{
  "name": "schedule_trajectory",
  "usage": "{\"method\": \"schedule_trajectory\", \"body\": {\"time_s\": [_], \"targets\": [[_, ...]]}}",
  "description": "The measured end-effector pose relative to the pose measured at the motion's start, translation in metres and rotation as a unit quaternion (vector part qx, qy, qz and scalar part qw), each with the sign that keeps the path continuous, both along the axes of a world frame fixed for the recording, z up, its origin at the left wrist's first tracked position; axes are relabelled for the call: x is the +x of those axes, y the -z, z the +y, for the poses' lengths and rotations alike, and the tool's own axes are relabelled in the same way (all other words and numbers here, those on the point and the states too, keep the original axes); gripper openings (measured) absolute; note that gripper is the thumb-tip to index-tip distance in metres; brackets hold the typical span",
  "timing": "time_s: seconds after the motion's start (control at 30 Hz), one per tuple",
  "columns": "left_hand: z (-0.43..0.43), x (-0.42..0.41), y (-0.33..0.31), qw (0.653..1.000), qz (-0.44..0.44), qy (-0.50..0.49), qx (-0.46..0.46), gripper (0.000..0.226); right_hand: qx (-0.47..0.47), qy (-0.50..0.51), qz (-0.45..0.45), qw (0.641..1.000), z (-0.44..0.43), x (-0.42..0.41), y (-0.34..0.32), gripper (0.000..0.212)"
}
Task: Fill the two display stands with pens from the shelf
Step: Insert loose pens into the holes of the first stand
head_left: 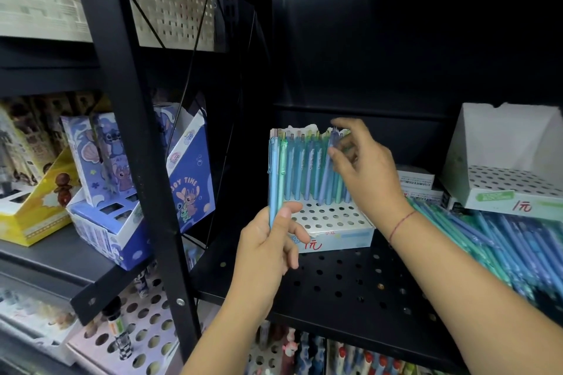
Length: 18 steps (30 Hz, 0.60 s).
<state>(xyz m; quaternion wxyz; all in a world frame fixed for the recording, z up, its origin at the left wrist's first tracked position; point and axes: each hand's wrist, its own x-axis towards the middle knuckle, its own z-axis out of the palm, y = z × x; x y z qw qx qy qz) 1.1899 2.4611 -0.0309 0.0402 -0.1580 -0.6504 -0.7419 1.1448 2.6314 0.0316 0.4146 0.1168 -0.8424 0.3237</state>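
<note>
Left forearm rises from lower frame, left hand (pixel 268 240) gripping bunch of pens (pixel 276 173), blue and green, upright, thumb pressed across barrels, just left of near display stand (pixel 335 237). Right arm reaches in from right, right hand (pixel 362 167) pinching single pen (pixel 333 146), lilac-blue, between thumb and fingertips, pen tilted, lower end among pens standing in stand's back rows. Second stand (pixel 499 192) sits well right on black shelf (pixel 350 277); loose pens (pixel 502 240) heaped before it
</note>
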Motion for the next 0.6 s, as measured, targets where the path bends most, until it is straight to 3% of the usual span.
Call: {"method": "schedule_trajectory", "body": {"time_s": [0.13,0.27,0.37,0.43,0.5,0.6], "targets": [[0.000,-0.001,0.001,1.000,-0.001,0.005,0.001,0.026,0.047,0.028,-0.018,0.998,0.002,-0.004,0.004,0.032],[0.000,0.000,0.000,1.000,0.004,0.015,-0.005,0.025,0.016,0.040,-0.008,0.999,-0.002,0.000,0.000,0.030],[0.000,0.000,-0.001,0.999,0.010,0.029,-0.013,0.025,-0.116,-0.096,-0.050,0.987,-0.010,0.009,-0.006,0.028],[0.000,0.001,-0.001,0.999,0.012,0.037,-0.018,0.026,-0.201,-0.218,-0.141,0.945,-0.018,0.014,-0.008,0.026],[0.000,0.001,-0.001,0.999,0.015,0.045,-0.023,0.027,-0.224,-0.283,-0.205,0.910,-0.023,0.015,-0.006,0.032],[0.002,0.001,-0.001,0.998,0.015,0.048,-0.030,0.028,-0.239,-0.315,-0.221,0.892,-0.026,0.015,-0.004,0.029]]}}
